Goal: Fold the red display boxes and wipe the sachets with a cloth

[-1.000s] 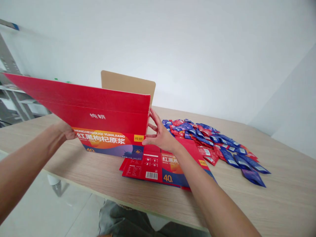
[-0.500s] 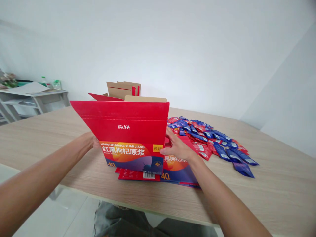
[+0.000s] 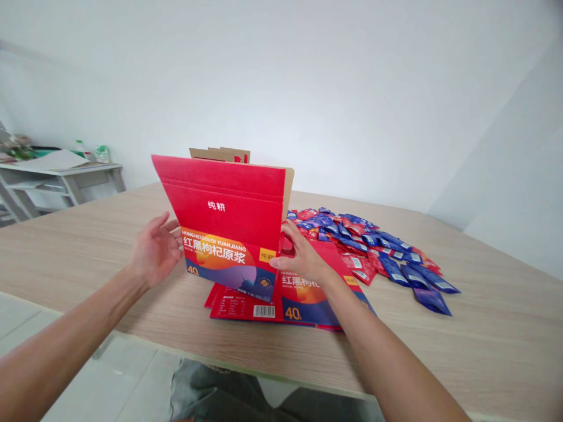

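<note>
A red and blue carton (image 3: 217, 223) with its top flap raised stands tilted in front of me, above a pile of flattened cartons (image 3: 303, 302). My right hand (image 3: 301, 252) grips its right side, the thumb on the printed front and the other fingers round the side panel. At the carton's left edge is my left hand (image 3: 156, 249), palm turned inward and fingers loosely spread; whether its fingertips touch the cardboard I cannot tell. The carton's inside is hidden from me.
Many red and blue sachets (image 3: 365, 234) lie heaped on the wooden table (image 3: 488, 346) at the right. Behind the carton rise brown cardboard flaps (image 3: 220, 153) of other boxes. A side desk (image 3: 61, 173) with papers and a bottle stands far left.
The carton has turned and shifted slightly left and up, its bottom lifting at the right hand. My left hand has come out from behind its left edge and opened.
</note>
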`<state>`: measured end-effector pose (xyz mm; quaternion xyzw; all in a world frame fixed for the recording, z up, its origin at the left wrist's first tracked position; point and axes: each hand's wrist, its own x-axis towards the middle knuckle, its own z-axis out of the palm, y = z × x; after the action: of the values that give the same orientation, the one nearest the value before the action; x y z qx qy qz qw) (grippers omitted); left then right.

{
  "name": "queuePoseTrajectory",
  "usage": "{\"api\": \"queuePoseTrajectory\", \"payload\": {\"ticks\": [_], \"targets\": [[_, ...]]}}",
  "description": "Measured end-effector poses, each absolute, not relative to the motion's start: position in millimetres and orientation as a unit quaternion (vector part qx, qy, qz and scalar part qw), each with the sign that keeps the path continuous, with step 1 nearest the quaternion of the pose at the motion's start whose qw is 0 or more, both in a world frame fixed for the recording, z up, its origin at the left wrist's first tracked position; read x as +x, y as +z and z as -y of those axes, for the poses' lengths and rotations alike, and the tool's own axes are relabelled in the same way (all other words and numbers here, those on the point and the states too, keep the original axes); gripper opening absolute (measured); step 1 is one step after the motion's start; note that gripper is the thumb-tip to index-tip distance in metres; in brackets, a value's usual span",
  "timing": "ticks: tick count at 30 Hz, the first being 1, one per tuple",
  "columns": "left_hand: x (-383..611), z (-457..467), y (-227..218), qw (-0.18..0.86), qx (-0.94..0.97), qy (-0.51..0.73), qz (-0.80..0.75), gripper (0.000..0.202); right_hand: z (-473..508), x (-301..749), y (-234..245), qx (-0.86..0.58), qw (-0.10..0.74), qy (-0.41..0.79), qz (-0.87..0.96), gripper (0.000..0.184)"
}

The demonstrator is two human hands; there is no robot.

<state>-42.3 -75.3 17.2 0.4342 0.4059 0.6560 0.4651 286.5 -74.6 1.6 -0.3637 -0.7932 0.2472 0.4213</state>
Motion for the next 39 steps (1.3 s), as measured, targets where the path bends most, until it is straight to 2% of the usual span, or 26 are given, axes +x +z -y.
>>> {"api": "queuePoseTrajectory", "payload": {"ticks": [2,5,9,14,16,18,22,28,35,39], "targets": [[-45,88,17,0.463,0.435,0.669,-0.387,0.049,68,266,4,-0.355,0.431,0.251,0.790,0.064],[-60,99,13,0.355,0.479,0.716,-0.362,0.066,59,225,7,-0.329,0.438,0.276,0.790,0.072],[-98,89,-1,0.196,0.499,0.751,-0.384,0.108,51,174,8,-0.284,0.432,0.309,0.798,0.107],[-122,83,-34,0.089,0.540,0.681,-0.487,0.124,48,140,-8,-0.299,0.394,0.348,0.796,0.148],[-112,89,-50,0.010,0.556,0.639,-0.531,0.143,46,135,-16,-0.314,0.379,0.366,0.790,0.155],[-95,96,-64,-0.065,0.567,0.580,-0.581,0.154,43,133,-22,-0.324,0.374,0.373,0.785,0.157],[-64,96,-75,-0.086,0.587,0.527,-0.609,0.161,45,140,-26,-0.335,0.371,0.345,0.794,0.154],[-58,56,-60,-0.018,0.556,0.512,-0.654,0.164,73,201,-24,-0.345,0.364,0.260,0.825,0.128],[-62,-6,-56,0.026,0.540,0.505,-0.673,0.169,117,308,-31,-0.392,0.454,0.133,0.789,0.094],[-57,-29,-50,0.055,0.522,0.495,-0.693,0.168,139,368,-41,-0.445,0.511,0.049,0.734,0.084]]}}
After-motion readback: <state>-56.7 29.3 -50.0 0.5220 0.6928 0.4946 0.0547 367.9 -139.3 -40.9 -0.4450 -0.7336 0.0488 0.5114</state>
